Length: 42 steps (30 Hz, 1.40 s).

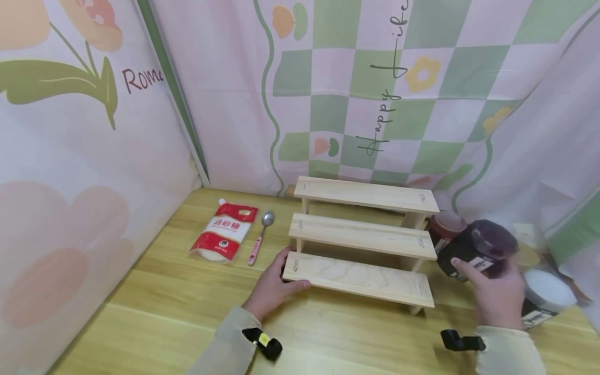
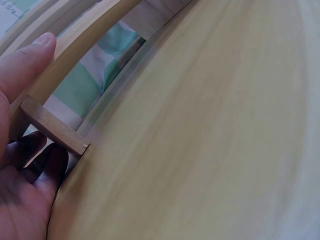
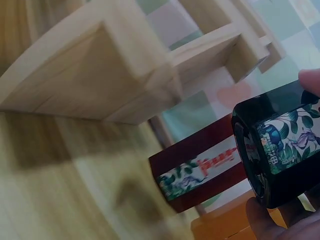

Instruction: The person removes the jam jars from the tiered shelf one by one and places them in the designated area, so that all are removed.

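Observation:
A three-tier wooden step shelf (image 1: 358,276) stands on the table. My left hand (image 1: 272,289) grips the left end of its lowest step, thumb along the front edge; in the left wrist view the fingers (image 2: 52,162) curl beside the short wooden leg (image 2: 55,125). To the right of the shelf, my right hand (image 1: 501,299) holds a dark jar (image 1: 489,240), tilted and lifted off the table. The right wrist view shows that jar's leafy label (image 3: 295,137) between thumb and fingers. Behind it stands a dark red jar (image 3: 200,165) with a similar label.
A white-lidded jar (image 1: 548,291) stands right of my right hand, with a yellowish jar (image 1: 527,255) behind it. On the left lie a red-and-white sugar bag (image 1: 225,232) and a spoon with a pink handle (image 1: 260,237). Printed curtains (image 1: 375,104) enclose the table.

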Each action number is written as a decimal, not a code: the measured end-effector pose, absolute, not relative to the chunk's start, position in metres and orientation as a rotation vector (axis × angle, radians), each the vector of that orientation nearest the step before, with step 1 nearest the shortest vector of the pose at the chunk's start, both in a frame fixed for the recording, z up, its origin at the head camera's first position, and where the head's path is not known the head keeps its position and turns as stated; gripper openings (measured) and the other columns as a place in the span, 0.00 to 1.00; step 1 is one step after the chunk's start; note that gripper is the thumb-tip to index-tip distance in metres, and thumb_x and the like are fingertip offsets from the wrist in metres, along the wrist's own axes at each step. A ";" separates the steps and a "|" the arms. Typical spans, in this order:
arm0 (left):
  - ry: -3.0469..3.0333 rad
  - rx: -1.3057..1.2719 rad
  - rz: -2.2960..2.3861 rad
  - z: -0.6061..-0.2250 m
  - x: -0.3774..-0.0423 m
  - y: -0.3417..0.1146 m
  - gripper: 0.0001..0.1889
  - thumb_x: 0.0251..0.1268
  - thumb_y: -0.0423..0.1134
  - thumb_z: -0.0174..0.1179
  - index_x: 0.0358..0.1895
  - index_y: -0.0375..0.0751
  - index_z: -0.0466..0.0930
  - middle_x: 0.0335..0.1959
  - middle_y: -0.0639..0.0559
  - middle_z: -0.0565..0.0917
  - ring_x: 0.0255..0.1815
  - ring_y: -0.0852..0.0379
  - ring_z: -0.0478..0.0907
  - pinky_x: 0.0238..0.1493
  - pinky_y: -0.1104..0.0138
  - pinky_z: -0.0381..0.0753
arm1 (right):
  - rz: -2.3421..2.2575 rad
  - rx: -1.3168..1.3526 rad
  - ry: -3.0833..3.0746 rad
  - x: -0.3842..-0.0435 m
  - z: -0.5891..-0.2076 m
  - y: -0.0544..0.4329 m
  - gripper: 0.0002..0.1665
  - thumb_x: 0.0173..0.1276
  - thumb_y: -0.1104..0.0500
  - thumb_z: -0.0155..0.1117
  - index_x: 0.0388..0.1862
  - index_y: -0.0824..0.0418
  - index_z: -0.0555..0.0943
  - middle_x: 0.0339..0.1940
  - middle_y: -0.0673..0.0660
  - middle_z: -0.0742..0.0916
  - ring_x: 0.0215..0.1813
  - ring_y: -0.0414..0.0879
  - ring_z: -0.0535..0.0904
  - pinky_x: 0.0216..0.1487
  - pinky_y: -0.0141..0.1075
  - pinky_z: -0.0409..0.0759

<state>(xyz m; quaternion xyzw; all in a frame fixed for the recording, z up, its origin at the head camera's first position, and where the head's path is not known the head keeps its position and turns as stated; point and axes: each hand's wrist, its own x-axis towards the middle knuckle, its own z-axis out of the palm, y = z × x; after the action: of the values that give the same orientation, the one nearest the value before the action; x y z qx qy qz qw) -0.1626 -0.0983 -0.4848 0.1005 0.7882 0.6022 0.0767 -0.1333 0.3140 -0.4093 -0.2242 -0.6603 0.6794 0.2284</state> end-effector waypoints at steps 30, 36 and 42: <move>2.348 0.301 1.809 -0.487 -0.165 -0.097 0.58 0.50 0.59 0.75 0.81 0.49 0.48 0.71 0.47 0.71 0.69 0.46 0.71 0.71 0.48 0.68 | 1.460 -0.851 -2.253 -0.142 -0.457 0.328 0.55 0.58 0.49 0.80 0.78 0.58 0.62 0.71 0.66 0.73 0.68 0.60 0.68 0.73 0.55 0.63; 2.352 0.287 1.795 -0.487 -0.164 -0.098 0.58 0.51 0.60 0.75 0.81 0.49 0.48 0.72 0.47 0.69 0.70 0.46 0.69 0.71 0.48 0.67 | 1.486 -0.849 -2.240 -0.144 -0.462 0.328 0.54 0.57 0.50 0.80 0.78 0.56 0.63 0.70 0.64 0.73 0.69 0.58 0.68 0.74 0.52 0.63; 2.371 0.266 1.783 -0.487 -0.166 -0.101 0.59 0.51 0.60 0.75 0.82 0.49 0.48 0.73 0.46 0.68 0.72 0.45 0.67 0.72 0.47 0.65 | 1.479 -0.758 -2.301 -0.146 -0.463 0.329 0.57 0.60 0.51 0.78 0.80 0.59 0.56 0.76 0.67 0.67 0.77 0.63 0.58 0.78 0.56 0.52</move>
<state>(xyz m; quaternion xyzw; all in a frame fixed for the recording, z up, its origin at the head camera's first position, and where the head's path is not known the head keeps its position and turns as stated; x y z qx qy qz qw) -0.1664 -0.1008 -0.4874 0.0889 0.7934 0.5966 0.0815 -0.1460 0.3292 -0.4632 -0.2641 -0.8015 0.5149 0.1509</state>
